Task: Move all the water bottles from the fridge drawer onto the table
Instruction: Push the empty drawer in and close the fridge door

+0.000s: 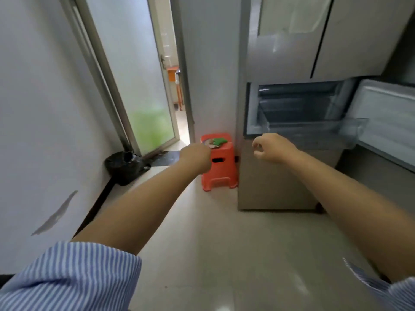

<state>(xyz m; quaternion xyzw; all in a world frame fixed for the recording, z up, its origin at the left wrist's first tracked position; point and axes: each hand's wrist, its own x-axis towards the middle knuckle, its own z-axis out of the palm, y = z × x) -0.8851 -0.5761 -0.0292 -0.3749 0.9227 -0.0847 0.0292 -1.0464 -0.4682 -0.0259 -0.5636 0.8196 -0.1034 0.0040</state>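
The fridge (280, 176) stands on the right with its lower door (388, 113) swung open. Inside, a clear plastic drawer (301, 124) shows in the dark compartment; no water bottle can be made out in it. My right hand (271, 148) hovers just below the compartment's front left corner, fingers loosely curled, holding nothing. My left hand (195, 158) is stretched out in front of an orange stool, curled into a fist with nothing in it. No table is in view.
An orange plastic stool (221, 173) with a green item on top stands against the fridge's left side. A black bin bag (124, 167) sits in the left corner by a frosted glass door (139, 86). A narrow doorway opens behind.
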